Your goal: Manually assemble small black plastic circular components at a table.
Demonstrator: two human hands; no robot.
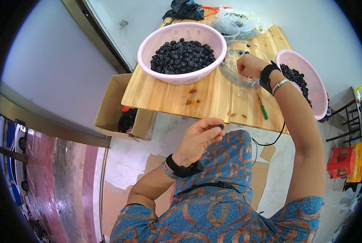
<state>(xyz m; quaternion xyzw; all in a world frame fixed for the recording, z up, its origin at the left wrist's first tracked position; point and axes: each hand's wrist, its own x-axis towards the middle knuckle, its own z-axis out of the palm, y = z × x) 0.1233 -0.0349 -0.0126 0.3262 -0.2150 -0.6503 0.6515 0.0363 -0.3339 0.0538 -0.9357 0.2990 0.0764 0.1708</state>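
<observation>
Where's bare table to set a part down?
Wooden table: between left pink basket and near edge; smaller patch between clear bowl, green-handled tool and near edge. Crowded: back, with black bag and clear bag; bowl, with right hand.

From here the worktop [177,97] looks like smooth, knotty wood. The pink basket [180,77] seems smooth plastic, the small black pieces [183,56] plastic too, the bowl [231,76] clear and glossy. The box [113,95] is matt cardboard; that bracelet [280,86] shines like metal.
</observation>
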